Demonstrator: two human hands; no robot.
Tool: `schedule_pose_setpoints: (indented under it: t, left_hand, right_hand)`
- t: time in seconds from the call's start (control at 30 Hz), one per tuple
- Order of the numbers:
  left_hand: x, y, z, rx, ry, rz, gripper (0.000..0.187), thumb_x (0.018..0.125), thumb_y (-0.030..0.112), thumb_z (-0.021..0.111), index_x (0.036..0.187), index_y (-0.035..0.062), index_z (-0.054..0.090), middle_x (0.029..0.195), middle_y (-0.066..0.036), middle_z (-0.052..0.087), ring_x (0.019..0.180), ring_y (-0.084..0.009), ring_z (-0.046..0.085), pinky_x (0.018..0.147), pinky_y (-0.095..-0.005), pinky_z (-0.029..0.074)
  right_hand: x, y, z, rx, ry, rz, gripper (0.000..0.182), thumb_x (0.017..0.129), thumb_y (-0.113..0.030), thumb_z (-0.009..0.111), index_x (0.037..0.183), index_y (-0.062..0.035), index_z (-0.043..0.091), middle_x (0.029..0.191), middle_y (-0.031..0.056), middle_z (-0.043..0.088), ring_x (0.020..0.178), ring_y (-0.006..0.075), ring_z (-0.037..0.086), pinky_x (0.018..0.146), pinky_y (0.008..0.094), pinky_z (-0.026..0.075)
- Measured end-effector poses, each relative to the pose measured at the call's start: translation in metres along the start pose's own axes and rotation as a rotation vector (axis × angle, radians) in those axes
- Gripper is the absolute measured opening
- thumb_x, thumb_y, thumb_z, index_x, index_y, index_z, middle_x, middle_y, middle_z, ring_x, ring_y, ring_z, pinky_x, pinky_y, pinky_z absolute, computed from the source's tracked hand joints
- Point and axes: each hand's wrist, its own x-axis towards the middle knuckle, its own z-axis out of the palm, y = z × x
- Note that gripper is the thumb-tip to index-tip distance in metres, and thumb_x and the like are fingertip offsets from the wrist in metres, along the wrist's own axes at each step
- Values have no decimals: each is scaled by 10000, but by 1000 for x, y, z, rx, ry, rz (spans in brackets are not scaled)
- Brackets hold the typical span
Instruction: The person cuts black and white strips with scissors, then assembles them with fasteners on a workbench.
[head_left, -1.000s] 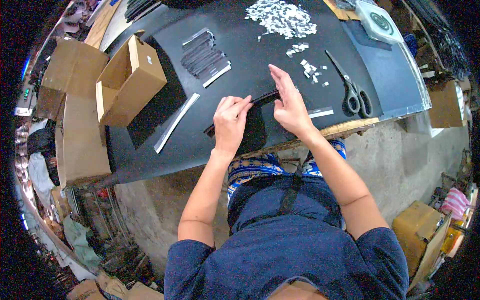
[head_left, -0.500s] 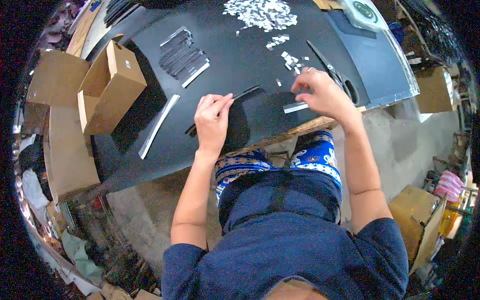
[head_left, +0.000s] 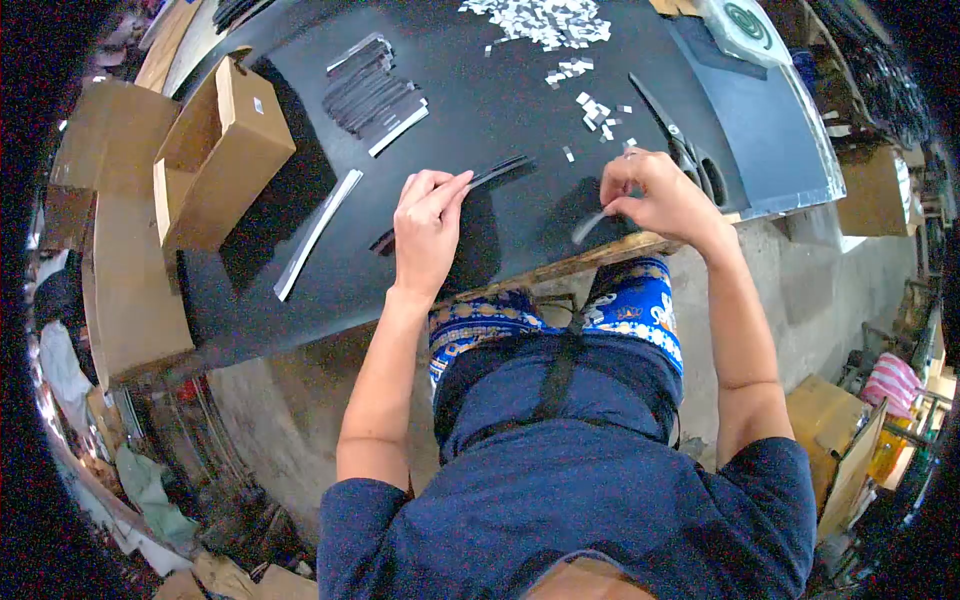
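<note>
My left hand [head_left: 430, 225] is closed in a pinch on a thin black strip [head_left: 503, 170], whose far end sticks out to the right above the dark table. My right hand [head_left: 662, 197] pinches one end of a short whitish strip [head_left: 588, 229], blurred by motion, near the table's front edge. Black scissors [head_left: 678, 140] lie just beyond the right hand. Small white pieces [head_left: 597, 112] are scattered ahead of it, with a large heap of them [head_left: 540, 20] farther back. A row of black strips [head_left: 372, 95] lies ahead of my left hand, with a white strip [head_left: 400, 127] beside it.
An open cardboard box [head_left: 245, 140] stands on the left of the dark table [head_left: 350, 280]. Long white strips [head_left: 318, 238] lie between the box and my left hand. A grey-blue sheet [head_left: 765, 140] and a clear plastic bag [head_left: 740, 30] are at the right.
My right hand has closed on the whitish strip that lay on the table and has lifted or shifted it, turning it more upright in view. My left hand keeps its pinch on the black strip.
</note>
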Motion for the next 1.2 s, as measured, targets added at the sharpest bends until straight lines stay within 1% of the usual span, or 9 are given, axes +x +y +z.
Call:
schedule_pose_setpoints:
  t: [0.03, 0.1, 0.17, 0.27, 0.37, 0.43, 0.5, 0.6, 1.2]
  left_hand:
    - [0, -1, 0, 3, 2, -6, 170, 792, 29, 662, 954, 43, 708, 813, -95, 627, 776, -220, 594, 685, -314, 464]
    - [1, -1, 0, -25, 10, 25, 162, 777, 8, 656, 934, 12, 697, 793, -98, 599, 760, -241, 559, 659, -340, 451]
    - [2, -1, 0, -33, 5, 7, 161, 777, 8, 655, 932, 12, 697, 792, -98, 598, 761, -241, 561, 660, -340, 452]
    - [3, -1, -1, -47, -8, -4, 158, 778, 4, 650, 929, 12, 696, 789, -99, 597, 761, -241, 564, 664, -340, 453]
    - [3, -5, -3, -45, -30, -4, 178, 781, -7, 642, 946, 26, 700, 802, -97, 613, 764, -230, 584, 677, -319, 463]
    - [3, -5, -4, -37, -43, -8, 202, 783, -14, 636, 965, 40, 704, 817, -95, 630, 766, -219, 602, 687, -299, 473]
    - [3, -2, -3, -95, -31, -57, 161, 781, -13, 628, 926, 9, 693, 781, -96, 597, 766, -243, 569, 677, -341, 456]
    - [3, -3, -2, -106, -20, -42, 163, 784, -10, 624, 930, 9, 693, 781, -93, 597, 769, -241, 567, 683, -340, 455]
    - [3, -1, -2, -93, -7, -43, 158, 776, -2, 640, 921, 13, 700, 764, -98, 593, 754, -243, 562, 670, -336, 451]
  right_hand:
    - [3, -1, 4, 2, -6, -4, 89, 660, 18, 671, 730, -3, 621, 695, 104, 624, 752, 250, 592, 676, 346, 477]
    - [14, -10, 15, 50, 118, -200, 98, 667, 23, 666, 753, -14, 639, 729, 91, 638, 765, 242, 595, 693, 343, 483]
    - [27, -19, 29, 69, 184, -271, 107, 673, 22, 668, 763, -27, 640, 759, 80, 637, 803, 251, 589, 721, 348, 482]
    - [48, -20, 51, 12, 256, -336, 90, 659, -39, 659, 738, -77, 638, 835, 86, 590, 924, 288, 525, 825, 375, 426]
    - [62, -24, 64, -84, 374, -380, 82, 658, -68, 667, 735, -82, 640, 849, 81, 577, 962, 282, 504, 847, 385, 402]
    - [67, -27, 67, -92, 364, -336, 114, 658, -34, 682, 760, -60, 639, 888, 56, 589, 966, 274, 514, 888, 380, 394]
    - [72, -23, 72, -50, 338, -274, 106, 673, -41, 688, 768, -67, 648, 884, 48, 607, 970, 267, 517, 892, 382, 388]
    - [74, -22, 77, -72, 363, -236, 98, 690, -57, 698, 775, -79, 656, 875, 38, 624, 973, 252, 520, 890, 378, 383]
    - [73, -16, 84, -80, 457, -245, 122, 668, -74, 710, 774, -83, 651, 832, 60, 621, 932, 245, 548, 850, 368, 401]
